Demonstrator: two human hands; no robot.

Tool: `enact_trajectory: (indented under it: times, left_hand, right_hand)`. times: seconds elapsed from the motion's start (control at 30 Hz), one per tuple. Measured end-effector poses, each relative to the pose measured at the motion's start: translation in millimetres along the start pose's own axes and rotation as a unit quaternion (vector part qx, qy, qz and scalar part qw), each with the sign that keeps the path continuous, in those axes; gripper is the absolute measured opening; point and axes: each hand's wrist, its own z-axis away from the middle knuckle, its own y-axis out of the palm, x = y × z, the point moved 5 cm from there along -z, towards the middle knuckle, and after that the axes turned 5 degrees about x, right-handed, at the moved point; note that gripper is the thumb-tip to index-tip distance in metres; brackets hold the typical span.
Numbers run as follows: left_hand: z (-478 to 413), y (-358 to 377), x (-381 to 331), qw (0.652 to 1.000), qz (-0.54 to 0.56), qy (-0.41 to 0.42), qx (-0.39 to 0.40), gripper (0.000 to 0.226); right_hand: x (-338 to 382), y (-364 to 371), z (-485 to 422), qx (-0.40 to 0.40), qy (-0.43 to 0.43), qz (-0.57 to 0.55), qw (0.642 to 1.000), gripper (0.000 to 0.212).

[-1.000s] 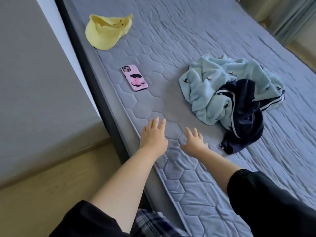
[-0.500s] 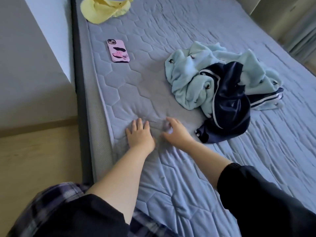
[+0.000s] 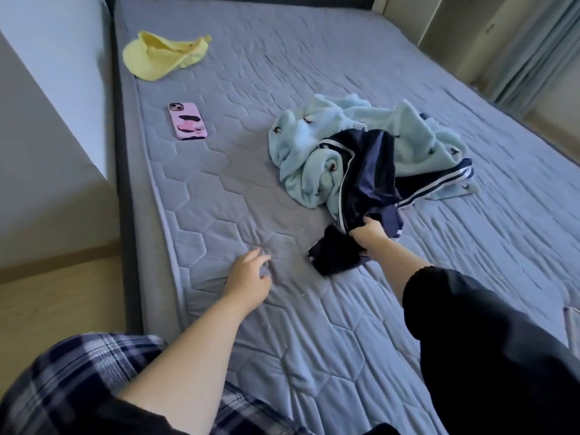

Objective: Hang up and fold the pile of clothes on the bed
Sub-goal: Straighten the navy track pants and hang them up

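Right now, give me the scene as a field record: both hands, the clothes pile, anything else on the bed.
holding: right hand grips near end of dark navy white-striped garment
idle: left hand rests on grey-blue quilted mattress, holds nothing
pile: navy garment tangled over pale blue fleece garment, unfolded
other: pink-cased phone; yellow cloth cap, both near left edge

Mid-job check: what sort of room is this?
Most likely a bedroom: a wide quilted mattress fills the view, a pile of clothes lies on it with the right hand gripping its navy garment, and curtains hang beyond it.
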Motion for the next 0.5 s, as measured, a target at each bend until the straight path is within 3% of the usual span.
enact_trajectory:
  times: [0.1,0.17,0.27,0.33,0.4,0.5]
  left_hand:
    - [-6,-19,-1,0.976,0.198,-0.075,-0.054,0.035]
    - [-6,-34,2,0.899,0.413,-0.127,-0.069,0.032]
    - [5,-48,-2,0.746,0.650,-0.139,0.040,0.053]
    - [15,-60,-9,0.706,0.691,-0.111,0.103,0.066]
    - [24,-66,-15,0.722,0.676,-0.085,0.121,0.065]
    - [31,-66,-21,0.751,0.646,-0.079,0.112,0.051]
  right_hand:
    - [37,32,34,0.076,-0.115,0.047,0.989,0.009]
    - [71,49,72,0.165,-0.200,0.074,0.963,0.020]
    - [112,67,134,0.309,-0.312,0.189,0.878,0.013]
    - [120,81,164,0.366,-0.349,0.276,0.817,0.015]
    - [122,94,170,0.308,-0.391,0.288,0.818,0.024]
    - [128,77,151,-0.001,-0.463,0.184,0.867,0.035]
